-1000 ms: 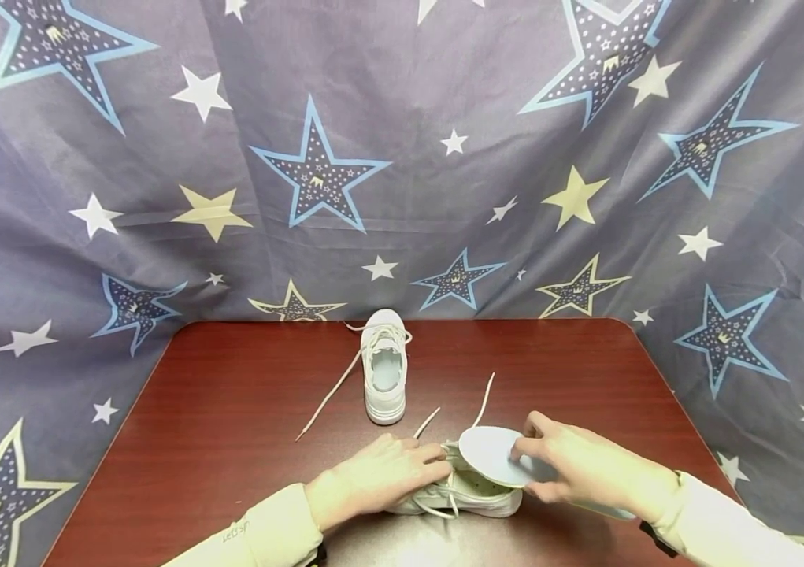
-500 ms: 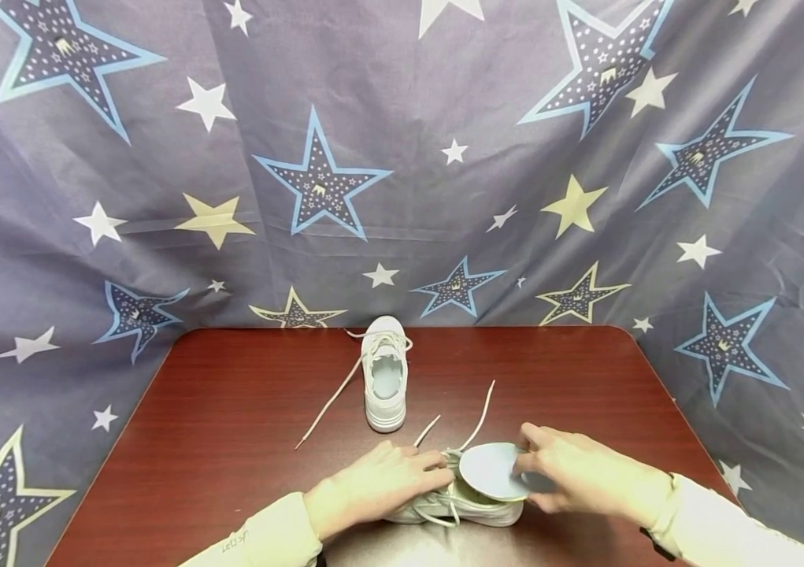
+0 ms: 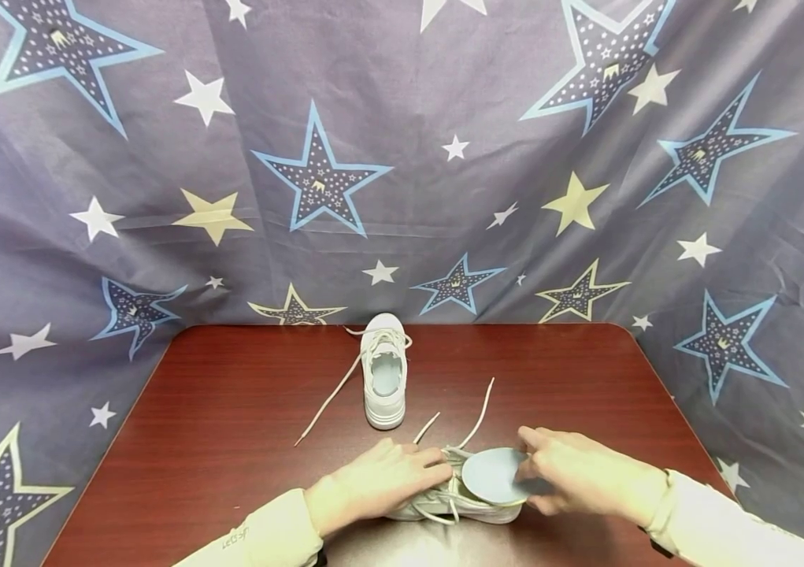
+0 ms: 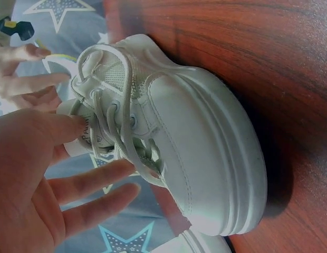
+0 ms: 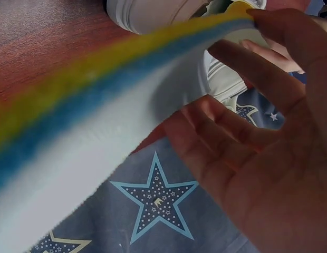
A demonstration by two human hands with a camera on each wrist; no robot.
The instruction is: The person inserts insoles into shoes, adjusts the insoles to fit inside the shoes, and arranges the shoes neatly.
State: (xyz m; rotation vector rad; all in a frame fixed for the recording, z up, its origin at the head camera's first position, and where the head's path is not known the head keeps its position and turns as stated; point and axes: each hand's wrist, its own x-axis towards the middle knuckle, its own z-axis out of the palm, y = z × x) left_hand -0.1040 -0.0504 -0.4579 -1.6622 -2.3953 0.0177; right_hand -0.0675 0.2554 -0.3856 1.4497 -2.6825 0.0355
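Observation:
A white lace-up sneaker [image 3: 497, 514] lies sideways near the table's front, its toe to the left under my left hand [image 3: 382, 482]. In the left wrist view, the left thumb presses the sneaker's tongue [image 4: 90, 134] below the loose laces [image 4: 121, 126], with the index finger behind it. My right hand [image 3: 582, 476] pinches a pale blue insole [image 3: 490, 474] between thumb and fingers. The insole's rounded front end sits over the sneaker's opening. From the right wrist, the insole [image 5: 116, 142] shows a yellow underside layer and stretches back toward the camera.
A second white sneaker [image 3: 385, 411] stands farther back, toe to the backdrop, a lace trailing left and a pale blue insole inside. The reddish-brown table [image 3: 246, 409] meets a star-print cloth [image 3: 402, 197] at its back edge.
The right hand has moved slightly left and tipped the insole, so its rear end no longer shows past the wrist. The left hand stays on the sneaker.

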